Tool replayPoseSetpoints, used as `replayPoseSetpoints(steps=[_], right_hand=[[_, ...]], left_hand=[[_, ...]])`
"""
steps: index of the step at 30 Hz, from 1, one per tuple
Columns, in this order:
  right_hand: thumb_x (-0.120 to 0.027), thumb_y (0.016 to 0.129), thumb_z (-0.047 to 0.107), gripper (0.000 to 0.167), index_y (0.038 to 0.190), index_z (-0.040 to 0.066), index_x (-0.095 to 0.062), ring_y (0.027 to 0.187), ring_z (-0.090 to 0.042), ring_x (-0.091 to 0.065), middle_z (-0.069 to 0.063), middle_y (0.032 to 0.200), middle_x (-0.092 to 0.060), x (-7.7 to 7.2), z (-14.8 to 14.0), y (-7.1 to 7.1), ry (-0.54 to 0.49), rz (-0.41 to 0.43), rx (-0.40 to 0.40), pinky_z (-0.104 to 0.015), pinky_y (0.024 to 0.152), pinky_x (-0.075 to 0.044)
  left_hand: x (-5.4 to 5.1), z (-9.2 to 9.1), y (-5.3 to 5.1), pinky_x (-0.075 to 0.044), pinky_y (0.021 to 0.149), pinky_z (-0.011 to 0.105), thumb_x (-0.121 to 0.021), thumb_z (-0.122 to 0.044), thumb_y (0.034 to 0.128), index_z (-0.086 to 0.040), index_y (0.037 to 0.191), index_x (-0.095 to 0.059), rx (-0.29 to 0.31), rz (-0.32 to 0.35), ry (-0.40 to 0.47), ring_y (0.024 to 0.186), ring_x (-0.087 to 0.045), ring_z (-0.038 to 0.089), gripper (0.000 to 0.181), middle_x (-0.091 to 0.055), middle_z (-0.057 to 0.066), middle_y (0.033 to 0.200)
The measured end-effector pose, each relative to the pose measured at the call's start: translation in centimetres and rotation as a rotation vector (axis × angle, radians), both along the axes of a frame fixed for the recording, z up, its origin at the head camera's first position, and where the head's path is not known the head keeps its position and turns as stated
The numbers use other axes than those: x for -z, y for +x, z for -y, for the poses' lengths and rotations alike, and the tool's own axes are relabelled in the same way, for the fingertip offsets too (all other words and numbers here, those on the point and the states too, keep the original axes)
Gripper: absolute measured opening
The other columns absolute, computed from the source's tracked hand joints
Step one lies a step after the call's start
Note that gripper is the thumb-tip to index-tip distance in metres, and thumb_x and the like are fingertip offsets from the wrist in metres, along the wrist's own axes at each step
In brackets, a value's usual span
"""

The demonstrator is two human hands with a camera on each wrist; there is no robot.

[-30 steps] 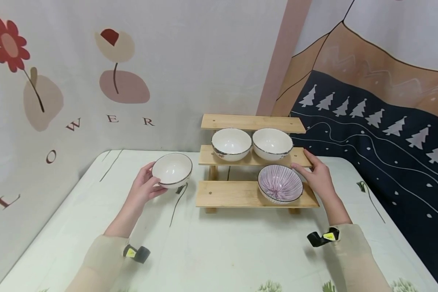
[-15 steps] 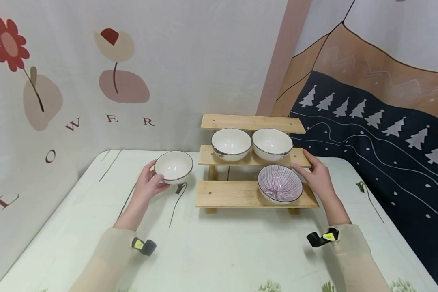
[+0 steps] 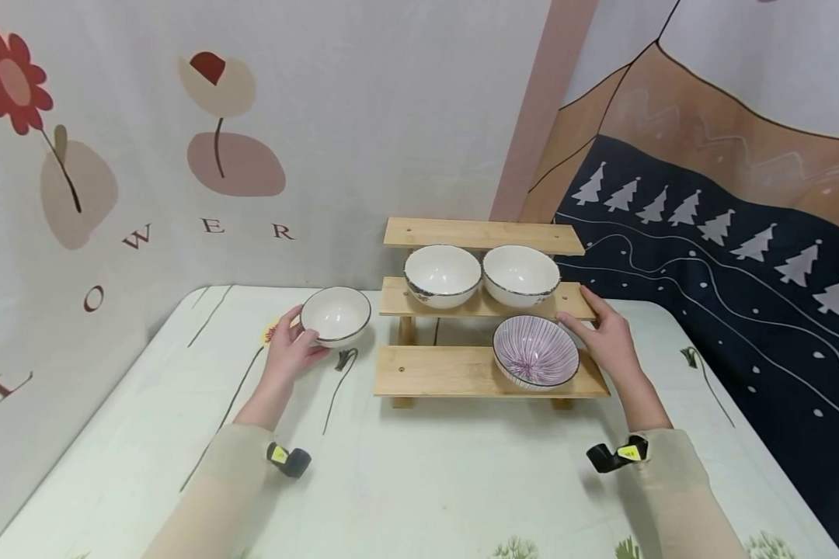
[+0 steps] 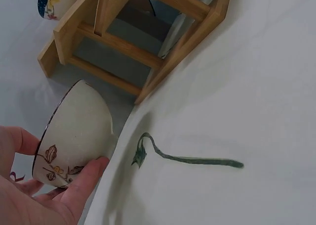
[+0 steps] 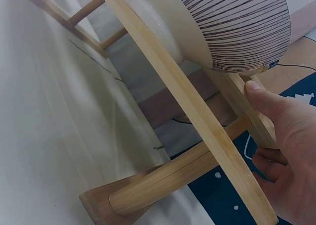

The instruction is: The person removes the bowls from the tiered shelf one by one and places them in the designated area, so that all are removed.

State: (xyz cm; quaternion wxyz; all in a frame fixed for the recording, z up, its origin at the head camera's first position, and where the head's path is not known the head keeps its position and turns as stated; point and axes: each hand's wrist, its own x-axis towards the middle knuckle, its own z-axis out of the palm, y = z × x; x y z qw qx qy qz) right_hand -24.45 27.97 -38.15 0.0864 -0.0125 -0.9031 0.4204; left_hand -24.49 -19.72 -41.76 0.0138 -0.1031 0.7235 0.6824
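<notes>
My left hand (image 3: 291,351) grips a white bowl (image 3: 335,314) by its left side, left of the wooden rack (image 3: 433,373). In the left wrist view this bowl (image 4: 79,131) shows a dark rim and painted leaves, and the fingers and thumb of my hand (image 4: 54,195) are around it. My right hand (image 3: 607,341) holds the right end of the rack's middle shelf; in the right wrist view the hand (image 5: 291,151) pinches the wood. Two white bowls (image 3: 443,273) (image 3: 521,273) stand side by side on that shelf. A purple-striped bowl (image 3: 535,351) sits on the lowest shelf's right part.
The rack's top shelf (image 3: 482,235) bears nothing. A pale cloth with printed flowers covers the table (image 3: 419,481). Behind it hangs a printed curtain (image 3: 363,140), with a dark tree-patterned part (image 3: 741,272) at the right.
My left hand and its bowl have moved slightly right and away from me, towards the rack. The right hand keeps its hold, and the rack and its bowls look unmoved.
</notes>
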Motion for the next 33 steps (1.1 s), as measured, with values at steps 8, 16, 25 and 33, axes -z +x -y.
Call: replayPoseSetpoints(steps=[8, 16, 25, 33], right_hand=[[-0.063, 0.095, 0.048, 0.086, 0.159, 0.008, -0.022, 0.147, -0.046, -0.029, -0.023, 0.163, -0.023, 0.0, 0.0, 0.0, -0.002, -0.008, -0.001, -0.057, 0.119, -0.032], [-0.063, 0.095, 0.049, 0.087, 0.158, 0.007, -0.022, 0.147, -0.046, -0.029, -0.023, 0.163, -0.023, 0.1, 0.0, 0.0, -0.006, -0.015, -0.005, -0.057, 0.119, -0.033], [-0.063, 0.094, 0.049, 0.086, 0.159, 0.008, -0.022, 0.147, -0.045, -0.029, -0.023, 0.163, -0.024, 0.1, -0.1, -0.1, -0.003, -0.019, -0.003, -0.056, 0.119, -0.032], [-0.063, 0.095, 0.049, 0.086, 0.159, 0.008, -0.022, 0.147, -0.045, -0.029, -0.023, 0.163, -0.023, 0.1, 0.0, -0.1, -0.005, -0.017, -0.005, -0.057, 0.119, -0.032]], left_hand=[[0.7, -0.5, -1.1, -0.05, 0.106, 0.043, -0.043, -0.007, 0.0977, -0.017, 0.161, -0.011, -0.032, 0.011, 0.046, 0.111, -0.065, 0.029, 0.071, -0.024, 0.019, 0.164], [1.0, -0.7, -1.6, -0.053, 0.103, 0.041, -0.044, -0.01, 0.0972, -0.017, 0.161, -0.011, -0.038, 0.039, 0.012, 0.098, -0.067, 0.018, 0.072, -0.026, 0.018, 0.163], [1.2, -0.7, -1.7, -0.053, 0.103, 0.039, -0.042, -0.011, 0.0983, -0.016, 0.161, -0.01, -0.036, 0.051, 0.004, 0.123, -0.059, 0.039, 0.07, -0.023, 0.02, 0.164], [1.2, -0.7, -1.7, -0.054, 0.102, 0.038, -0.042, -0.01, 0.0973, -0.015, 0.161, -0.009, -0.033, 0.058, 0.006, 0.12, -0.061, 0.035, 0.072, -0.023, 0.021, 0.164]])
